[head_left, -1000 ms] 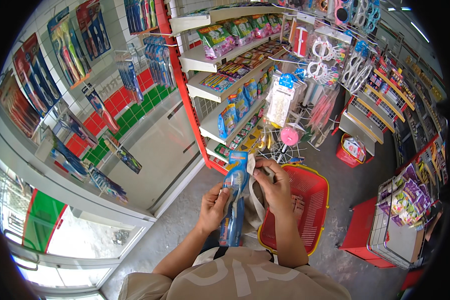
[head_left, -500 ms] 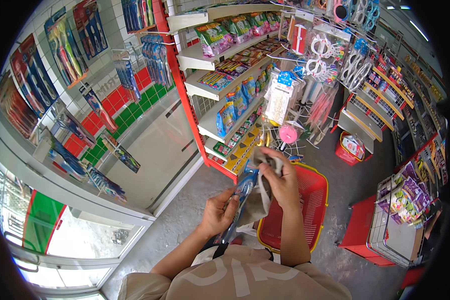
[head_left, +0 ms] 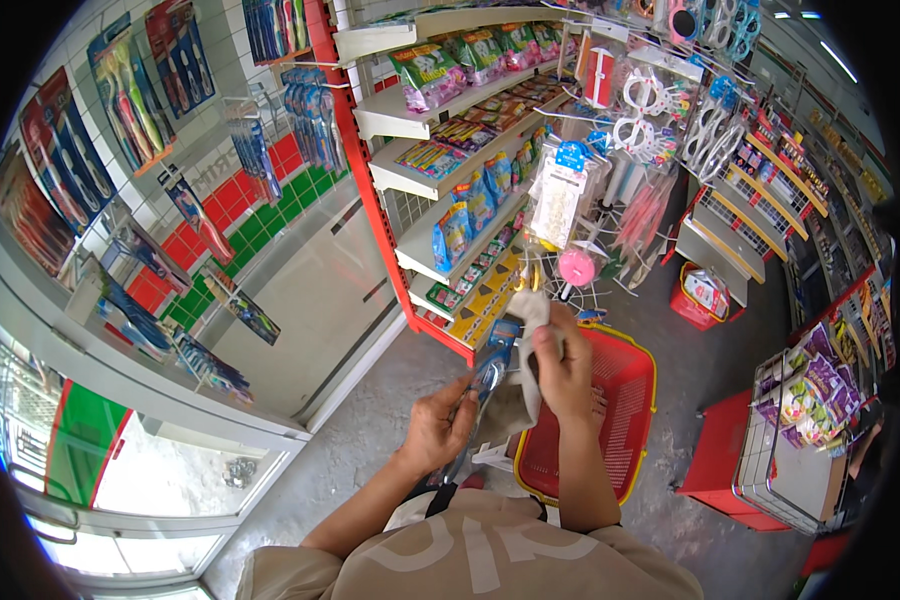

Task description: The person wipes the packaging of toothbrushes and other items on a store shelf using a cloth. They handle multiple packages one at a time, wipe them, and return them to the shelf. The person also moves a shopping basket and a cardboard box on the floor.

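My left hand (head_left: 437,424) is closed round a blue-and-clear blister pack (head_left: 493,362), which looks like a packaged toothbrush and tilts up and away to the right. My right hand (head_left: 562,372) pinches a beige-grey cloth (head_left: 515,405). The cloth hangs down beside the pack; whether it touches the pack I cannot tell. Below my right forearm, a red shopping basket (head_left: 625,430) with a yellow rim sits on the grey floor.
Packaged toothbrushes (head_left: 130,95) hang on hooks to the left. Shelves (head_left: 385,120) with a red upright (head_left: 370,210) stand ahead, holding bagged goods. A wire rack (head_left: 620,235) of hanging goods rises beyond the basket. At right stands a red bin (head_left: 730,460) under a wire basket of purple packets.
My right hand has drawn slightly back toward me with the cloth, whose upper end now stands up above the fingers. The left hand and pack have hardly moved.
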Tool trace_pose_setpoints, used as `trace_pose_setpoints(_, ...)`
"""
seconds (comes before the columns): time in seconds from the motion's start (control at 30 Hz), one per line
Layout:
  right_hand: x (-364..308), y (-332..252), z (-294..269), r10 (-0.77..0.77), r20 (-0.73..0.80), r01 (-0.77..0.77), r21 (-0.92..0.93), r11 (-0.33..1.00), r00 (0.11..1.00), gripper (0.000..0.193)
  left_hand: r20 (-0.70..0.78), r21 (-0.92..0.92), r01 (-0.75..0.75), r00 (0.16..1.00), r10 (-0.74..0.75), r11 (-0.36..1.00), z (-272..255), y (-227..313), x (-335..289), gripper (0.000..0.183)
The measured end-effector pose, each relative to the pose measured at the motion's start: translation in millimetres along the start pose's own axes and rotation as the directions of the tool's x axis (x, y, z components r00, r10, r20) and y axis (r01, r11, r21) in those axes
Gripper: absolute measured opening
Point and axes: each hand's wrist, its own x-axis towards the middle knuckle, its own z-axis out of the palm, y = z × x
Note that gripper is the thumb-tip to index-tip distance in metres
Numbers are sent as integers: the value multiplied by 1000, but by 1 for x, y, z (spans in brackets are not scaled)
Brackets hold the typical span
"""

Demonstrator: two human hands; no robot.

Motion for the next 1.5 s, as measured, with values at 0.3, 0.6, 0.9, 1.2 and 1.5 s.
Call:
trace_pose_setpoints(0.3, -5, -5, 17, -188, 14, 179, -386, 905, 982, 22, -65, -16, -56, 996, 55, 998, 4, 2, 3, 28)
trace_pose_setpoints(0.6, 3, -19, 10, -124, -74, 89, -361, 928, 990, 19, -100, 74, -94, 990, 101, 993, 1, 5, 0, 30)
trace_pose_setpoints(0.9, -2, -41, 11, -212, 99, 233, -476, 848, 972, 33, -140, 248, -362, 904, 403, 898, 5, -2, 1, 34)
trace_pose_setpoints(1.2, -2, -42, 9, -177, 154, 233, -549, 802, 972, 48, -153, 279, -351, 903, 402, 894, 2, -4, 0, 37)
trace_pose_setpoints(1.5, -3, -43, 9, -132, 157, 198, -551, 811, 979, 49, -121, 342, -344, 907, 404, 874, 1, -8, 0, 40)
